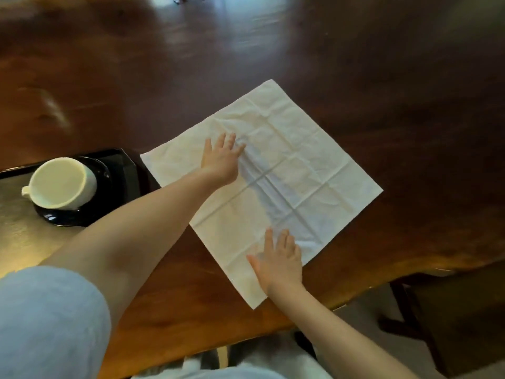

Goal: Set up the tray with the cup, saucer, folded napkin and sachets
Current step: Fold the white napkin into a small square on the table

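Observation:
A white napkin (pixel 295 160) lies unfolded and flat on the dark wooden table, turned like a diamond, with crease lines crossing it. My left hand (pixel 222 158) rests palm down on its left part, fingers spread. My right hand (pixel 280 259) presses flat on its near corner, fingers apart. At the left stands a black tray (pixel 128 170). On it sits a dark saucer (pixel 101 173) with a white cup (pixel 61 181) tilted on top, handle to the left. No sachets are in view.
The wooden table (pixel 382 91) stretches far and right, glossy with light reflections. Its near edge runs diagonally at the lower right, with a dark chair (pixel 451 310) below it. My blue sleeve fills the lower left.

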Demonstrator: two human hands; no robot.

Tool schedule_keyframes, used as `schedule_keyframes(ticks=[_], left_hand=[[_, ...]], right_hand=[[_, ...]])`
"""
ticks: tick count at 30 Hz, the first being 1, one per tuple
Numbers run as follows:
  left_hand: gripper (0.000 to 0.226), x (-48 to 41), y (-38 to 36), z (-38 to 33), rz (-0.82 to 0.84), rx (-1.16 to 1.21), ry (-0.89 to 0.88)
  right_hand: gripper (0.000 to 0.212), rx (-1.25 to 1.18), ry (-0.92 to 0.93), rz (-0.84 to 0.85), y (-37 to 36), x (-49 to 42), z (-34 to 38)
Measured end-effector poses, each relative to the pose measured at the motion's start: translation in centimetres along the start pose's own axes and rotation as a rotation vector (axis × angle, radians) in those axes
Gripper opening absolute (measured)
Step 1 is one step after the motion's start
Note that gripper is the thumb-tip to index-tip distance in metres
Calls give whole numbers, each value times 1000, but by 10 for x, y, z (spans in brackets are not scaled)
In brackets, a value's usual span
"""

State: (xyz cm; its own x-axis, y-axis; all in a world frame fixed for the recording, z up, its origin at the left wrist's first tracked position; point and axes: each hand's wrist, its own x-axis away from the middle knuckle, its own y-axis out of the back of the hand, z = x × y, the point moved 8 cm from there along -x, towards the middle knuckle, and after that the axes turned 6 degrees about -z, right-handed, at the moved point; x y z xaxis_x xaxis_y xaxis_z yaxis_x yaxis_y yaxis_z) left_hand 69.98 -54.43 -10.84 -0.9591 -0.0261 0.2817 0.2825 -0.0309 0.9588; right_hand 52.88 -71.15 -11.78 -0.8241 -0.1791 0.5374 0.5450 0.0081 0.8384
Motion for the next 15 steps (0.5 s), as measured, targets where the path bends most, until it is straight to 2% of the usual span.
schedule_keyframes(ticks=[3, 5, 7, 9, 12, 15], left_hand=[[55, 31, -6, -11, -85, 128, 33], [56, 68, -22, -9, -96, 230, 126], [60, 106, -45, -2, -55, 300, 262], [62, 129, -68, 1, 8, 330, 325], [65, 125, -80, 7, 13, 331, 265], [66, 99, -75, 25, 42, 283, 142]], right_hand=[[69, -24, 141, -47, 10, 1, 32], [63, -115, 203, -141, 28, -14, 30], [60, -172, 228, -242, 50, -43, 8], [62, -173, 188, -248, 62, -80, -30], [66, 17, 188, -149, 56, -113, -77], [71, 109, 267, -179, 49, -102, -88]])
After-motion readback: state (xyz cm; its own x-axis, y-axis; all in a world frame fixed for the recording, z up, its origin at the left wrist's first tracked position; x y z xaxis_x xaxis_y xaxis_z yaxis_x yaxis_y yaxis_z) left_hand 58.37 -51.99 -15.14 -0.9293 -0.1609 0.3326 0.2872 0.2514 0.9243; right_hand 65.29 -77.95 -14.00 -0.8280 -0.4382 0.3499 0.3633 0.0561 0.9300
